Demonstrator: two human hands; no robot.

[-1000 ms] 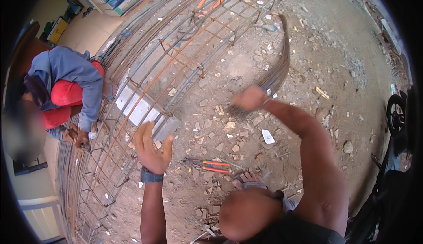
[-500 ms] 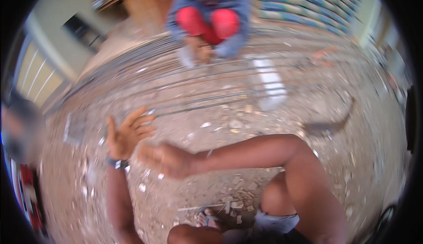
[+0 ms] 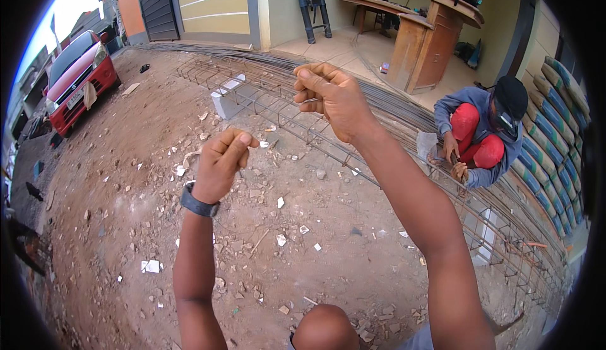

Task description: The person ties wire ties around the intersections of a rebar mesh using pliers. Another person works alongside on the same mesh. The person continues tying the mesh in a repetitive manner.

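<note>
My left hand (image 3: 221, 162) is raised over the dirt ground, its fingers curled and thumb pressed against them; a dark band circles the wrist. Higher and to the right, my right hand (image 3: 332, 100) is pinched shut in front of a long rebar cage (image 3: 309, 132). Anything between the fingers of either hand is too thin or hidden to make out. The two hands are apart. The cage of thin steel bars and square ties runs from the upper left to the lower right, resting on white blocks (image 3: 224, 105).
At right a co-worker (image 3: 483, 126) squats by the cage, hands at the bars. Behind are stacked sacks (image 3: 549, 141), a wooden counter (image 3: 410, 53) and a black folded ladder (image 3: 312, 9). A red car (image 3: 79, 81) stands far left. Broken tile (image 3: 150, 266) litters the dirt.
My view has swung left, bringing the car and gate into sight. The left hand has gone from open to closed. My right hand has moved away from it, up and right.
</note>
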